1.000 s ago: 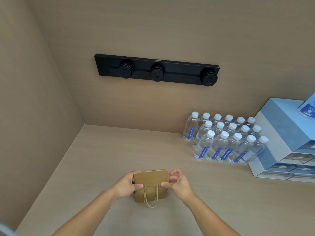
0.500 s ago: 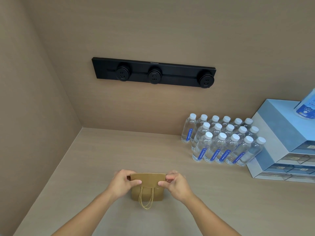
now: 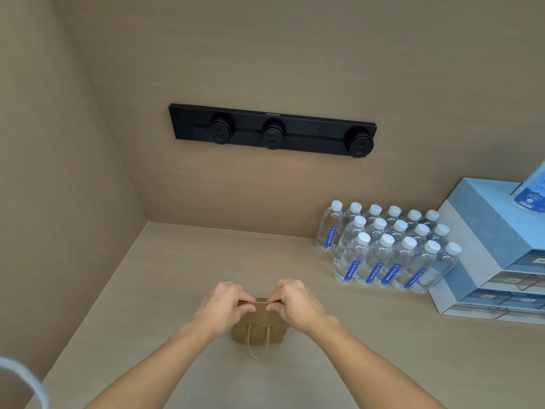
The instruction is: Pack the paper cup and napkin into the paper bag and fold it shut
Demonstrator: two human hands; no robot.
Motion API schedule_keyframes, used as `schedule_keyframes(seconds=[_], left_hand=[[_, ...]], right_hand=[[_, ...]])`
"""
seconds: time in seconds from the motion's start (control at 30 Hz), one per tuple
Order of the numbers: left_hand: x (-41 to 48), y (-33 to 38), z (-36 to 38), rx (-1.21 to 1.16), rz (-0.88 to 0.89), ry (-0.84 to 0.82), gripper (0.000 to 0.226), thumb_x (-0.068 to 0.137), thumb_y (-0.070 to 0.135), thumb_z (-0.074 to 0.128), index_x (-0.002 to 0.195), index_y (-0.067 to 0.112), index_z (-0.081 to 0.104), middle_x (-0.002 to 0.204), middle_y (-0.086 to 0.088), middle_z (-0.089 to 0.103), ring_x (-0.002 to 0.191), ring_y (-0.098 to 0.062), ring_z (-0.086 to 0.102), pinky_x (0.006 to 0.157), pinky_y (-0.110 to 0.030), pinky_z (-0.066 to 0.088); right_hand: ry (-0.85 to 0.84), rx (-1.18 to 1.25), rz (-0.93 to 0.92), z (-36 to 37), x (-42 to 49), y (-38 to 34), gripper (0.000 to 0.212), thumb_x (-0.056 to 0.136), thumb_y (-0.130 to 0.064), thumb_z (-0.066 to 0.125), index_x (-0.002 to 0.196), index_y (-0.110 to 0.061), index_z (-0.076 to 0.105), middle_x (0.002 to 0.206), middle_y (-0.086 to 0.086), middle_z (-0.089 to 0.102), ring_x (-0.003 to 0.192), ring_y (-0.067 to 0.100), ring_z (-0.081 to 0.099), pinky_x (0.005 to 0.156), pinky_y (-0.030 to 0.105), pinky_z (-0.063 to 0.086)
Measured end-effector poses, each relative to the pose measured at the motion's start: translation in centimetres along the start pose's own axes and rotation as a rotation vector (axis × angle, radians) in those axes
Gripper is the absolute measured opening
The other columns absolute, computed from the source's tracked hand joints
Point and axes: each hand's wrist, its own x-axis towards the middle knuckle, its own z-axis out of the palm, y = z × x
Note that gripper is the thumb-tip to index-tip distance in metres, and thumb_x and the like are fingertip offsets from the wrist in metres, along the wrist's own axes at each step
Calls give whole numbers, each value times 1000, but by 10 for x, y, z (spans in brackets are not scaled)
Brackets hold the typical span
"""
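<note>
A small brown paper bag (image 3: 259,326) stands on the beige counter (image 3: 368,349) near the front, its twine handle hanging down the near face. My left hand (image 3: 221,308) pinches the folded top edge at its left end, and my right hand (image 3: 295,305) pinches it at the right end. The top is folded down into a narrow flat strip between my thumbs and fingers. The paper cup and napkin are not visible; the bag's inside is hidden.
Several water bottles (image 3: 386,252) stand in rows at the back right. A blue drawer box (image 3: 483,252) sits at the right edge with a blue-labelled bottle (image 3: 530,190) on top. A black socket strip (image 3: 271,131) is on the back wall. A side wall borders the left.
The upright top flap of the bag has been folded down and over; both hands moved closer together on the fold, and the bag looks shorter.
</note>
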Motion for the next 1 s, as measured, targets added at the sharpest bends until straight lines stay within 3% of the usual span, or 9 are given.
schedule_keyframes(seconds=[0.13, 0.27, 0.33, 0.43, 0.57, 0.77, 0.9, 1.0], left_hand=[[-4, -13, -6, 25, 1, 49, 16, 86, 34, 69, 95, 25, 79, 91, 1, 77, 96, -20, 62, 88, -29, 48], [-1, 3, 0, 67, 117, 38, 19, 88, 37, 61, 97, 31, 76, 89, 6, 74, 89, -19, 60, 85, -33, 49], [1, 10, -1, 74, 148, 18, 19, 88, 37, 58, 96, 32, 75, 88, 6, 73, 89, -18, 59, 82, -32, 50], [0, -1, -8, 77, 116, 33, 17, 88, 34, 63, 97, 28, 76, 91, 4, 75, 92, -19, 62, 85, -31, 51], [-4, -13, -11, 9, 18, 47, 13, 87, 27, 69, 95, 23, 79, 94, 3, 77, 93, -15, 68, 87, -26, 53], [-2, -9, -12, -3, -2, 15, 14, 89, 22, 66, 95, 21, 78, 95, 3, 76, 95, -14, 67, 88, -22, 51], [0, -5, -13, 14, -46, -13, 12, 89, 21, 66, 92, 20, 77, 79, 11, 62, 83, -12, 62, 83, -33, 56], [4, -3, -20, 81, -68, -60, 15, 87, 33, 67, 94, 24, 76, 85, 8, 61, 92, -16, 63, 85, -31, 54]], right_hand=[[40, -1, 46, -3, -10, 18, 13, 87, -26, 65, 89, -20, 76, 84, -10, 54, 94, 23, 63, 74, 28, 50], [90, -26, 18, 10, -2, -6, 13, 85, -29, 63, 91, -22, 73, 92, -4, 62, 95, 25, 63, 67, 26, 38], [83, -19, 6, 14, 3, -17, 11, 84, -27, 64, 90, -22, 72, 95, 0, 65, 95, 27, 63, 67, 27, 39], [62, -30, 5, 7, 4, -5, 9, 85, -23, 66, 89, -18, 73, 97, 2, 66, 95, 27, 63, 75, 30, 47], [55, -15, 44, -1, -2, 18, 9, 86, -16, 65, 86, -14, 74, 85, -5, 55, 93, 25, 62, 77, 28, 49], [43, 10, 59, -3, -9, 24, 22, 89, -4, 55, 96, -13, 74, 94, 3, 62, 93, 24, 62, 81, 32, 54], [34, -21, 50, -3, -12, 23, 28, 90, -1, 50, 102, -14, 72, 96, 5, 59, 93, 27, 61, 79, 32, 53], [0, -66, 47, -7, -12, 19, 34, 87, 3, 46, 103, -14, 70, 92, -1, 48, 95, 29, 59, 77, 34, 53]])
